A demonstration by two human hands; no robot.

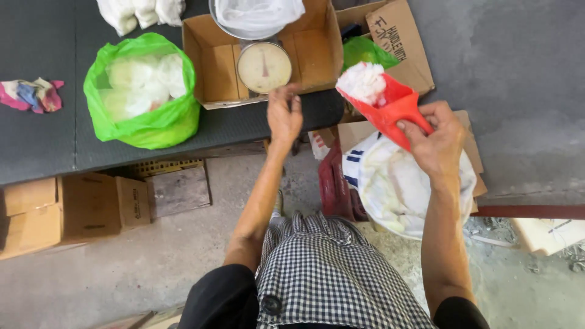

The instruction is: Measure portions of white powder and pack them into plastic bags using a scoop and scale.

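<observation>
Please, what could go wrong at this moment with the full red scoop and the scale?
The red scoop in the right hand is heaped with white material and tilted, so some may fall to the floor. The left hand is close to the scale dial, so it might knock the scale. The open sack below could catch only part of a spill.

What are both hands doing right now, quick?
Left hand: loosely curled at the edge of the dark table below the dial scale, holding nothing visible.
Right hand: closed around a red scoop heaped with white stuff.
</observation>
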